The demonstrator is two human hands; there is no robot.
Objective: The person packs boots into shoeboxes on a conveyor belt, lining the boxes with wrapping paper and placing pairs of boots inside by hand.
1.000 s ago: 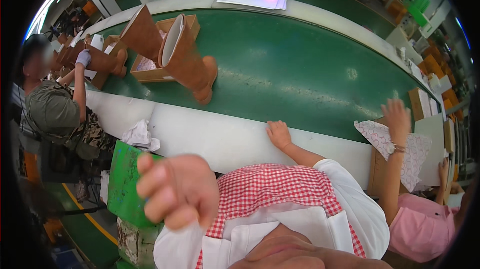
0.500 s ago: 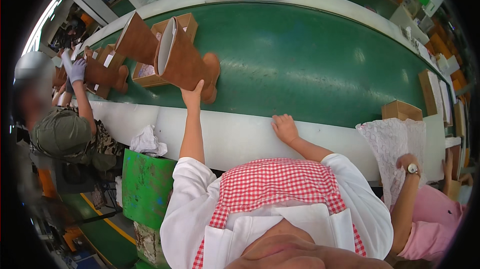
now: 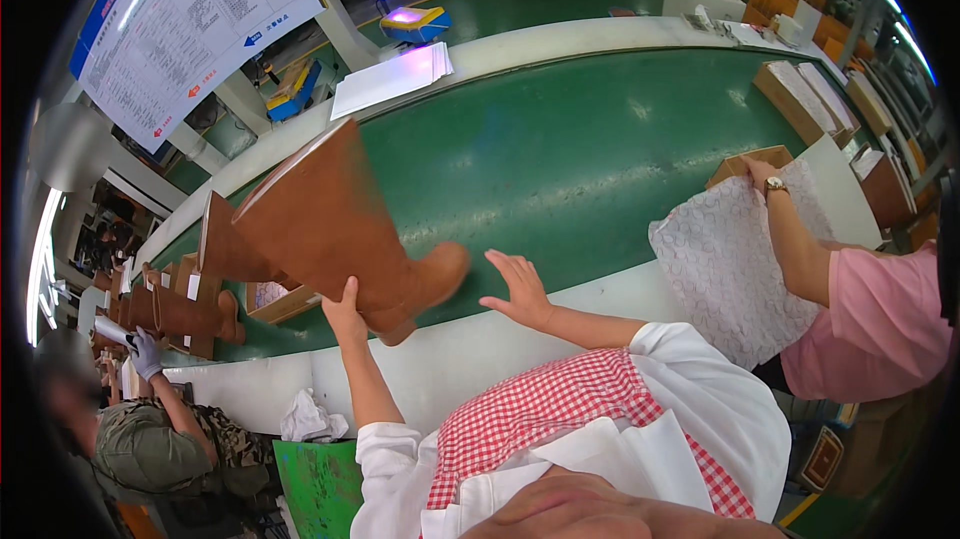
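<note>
The right hand (image 3: 522, 291) has left the white edge of the table (image 3: 610, 294) and now hangs just beside the toe of the near boot (image 3: 330, 224), fingers spread apart. The left hand (image 3: 345, 317) has its grip clamped low on that boot's shaft (most fingers are hidden), over the table, in front of the far boot (image 3: 230, 249) and box (image 3: 285, 309). Seemingly, the work now brings both hands to one boot.
</note>
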